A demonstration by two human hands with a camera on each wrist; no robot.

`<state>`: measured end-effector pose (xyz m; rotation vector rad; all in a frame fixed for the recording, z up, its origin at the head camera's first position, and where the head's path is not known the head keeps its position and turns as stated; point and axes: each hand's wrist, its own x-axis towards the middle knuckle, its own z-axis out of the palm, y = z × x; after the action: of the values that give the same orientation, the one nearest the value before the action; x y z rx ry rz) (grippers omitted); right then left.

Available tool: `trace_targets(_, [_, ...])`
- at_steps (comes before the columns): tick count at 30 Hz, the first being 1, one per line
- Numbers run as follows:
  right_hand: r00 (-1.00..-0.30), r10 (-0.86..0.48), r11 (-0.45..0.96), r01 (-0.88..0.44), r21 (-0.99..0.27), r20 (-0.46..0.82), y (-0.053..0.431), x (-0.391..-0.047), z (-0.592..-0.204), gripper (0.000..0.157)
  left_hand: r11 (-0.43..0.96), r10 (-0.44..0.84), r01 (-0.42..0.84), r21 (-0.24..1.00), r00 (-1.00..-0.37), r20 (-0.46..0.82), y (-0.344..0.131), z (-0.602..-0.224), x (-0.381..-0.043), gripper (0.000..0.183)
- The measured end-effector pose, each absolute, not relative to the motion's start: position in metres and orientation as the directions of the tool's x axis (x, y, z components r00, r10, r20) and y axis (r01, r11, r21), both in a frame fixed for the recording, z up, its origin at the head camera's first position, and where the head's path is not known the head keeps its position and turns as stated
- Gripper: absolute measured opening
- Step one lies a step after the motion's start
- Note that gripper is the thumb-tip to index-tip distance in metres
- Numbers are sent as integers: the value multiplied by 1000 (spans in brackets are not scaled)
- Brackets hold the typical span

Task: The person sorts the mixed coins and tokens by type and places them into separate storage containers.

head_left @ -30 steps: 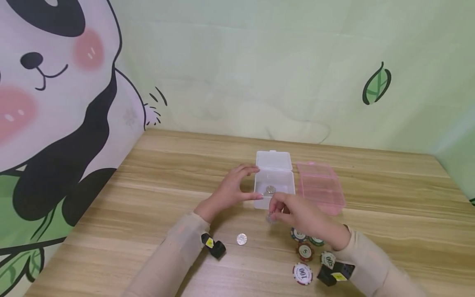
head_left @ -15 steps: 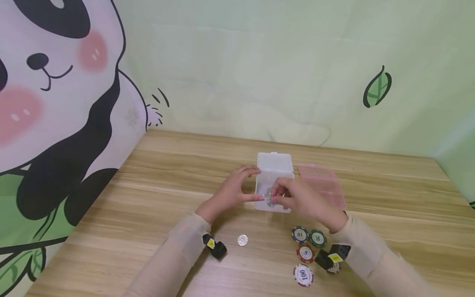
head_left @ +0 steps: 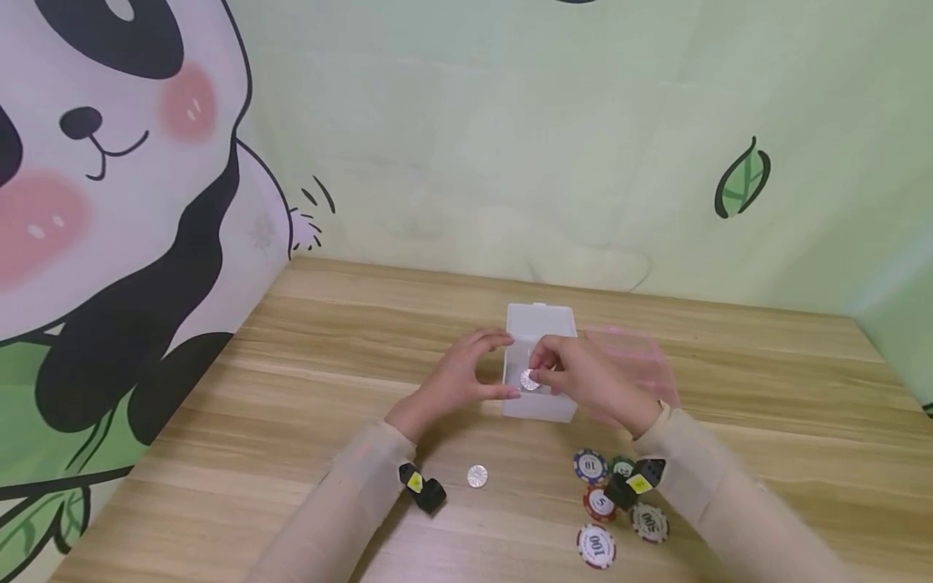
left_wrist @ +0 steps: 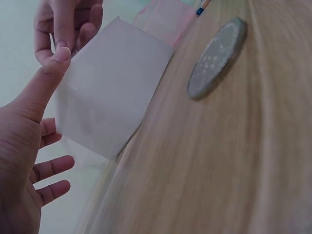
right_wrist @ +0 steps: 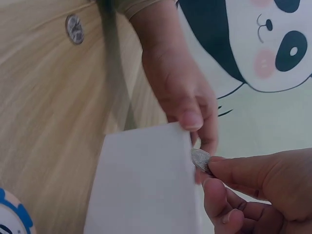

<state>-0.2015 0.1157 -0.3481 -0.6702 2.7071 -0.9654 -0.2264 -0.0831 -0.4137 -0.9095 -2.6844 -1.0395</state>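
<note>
A white plastic box (head_left: 539, 407) stands on the table with its lid up at the back. My left hand (head_left: 466, 368) holds the box's left side, thumb at the front rim and fingers toward the back; the left wrist view shows the thumb (left_wrist: 46, 80) at the rim. Over the box's opening, my right hand (head_left: 583, 372) pinches a silver coin (right_wrist: 200, 160) between thumb and index finger. Another silver coin (head_left: 477, 476) lies on the table in front of the box. The box's inside is mostly hidden by the right hand.
A pink translucent box (head_left: 641, 364) stands right of the white one, partly behind the right hand. Several poker chips lie near the right forearm, among them a blue one (head_left: 590, 466), a red one (head_left: 599, 504) and a white one (head_left: 596, 546). A panda-printed backdrop (head_left: 466, 162) rises behind the table.
My right hand has moved away from me with the pinched coin, from in front of the white box to over its opening. The left hand has stayed at the box's left side.
</note>
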Motion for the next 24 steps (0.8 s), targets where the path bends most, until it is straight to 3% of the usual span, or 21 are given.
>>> trace_targets(11, [-904, -425, 730, -315, -606, -42, 110, -217, -371, 5, 601, 494, 562, 569, -820, 289, -83, -418, -225, 74])
trace_targets(24, [-894, -447, 808, -399, -434, -10, 100, -225, -374, 9, 582, 489, 577, 573, -811, 321, -83, -417, -228, 73])
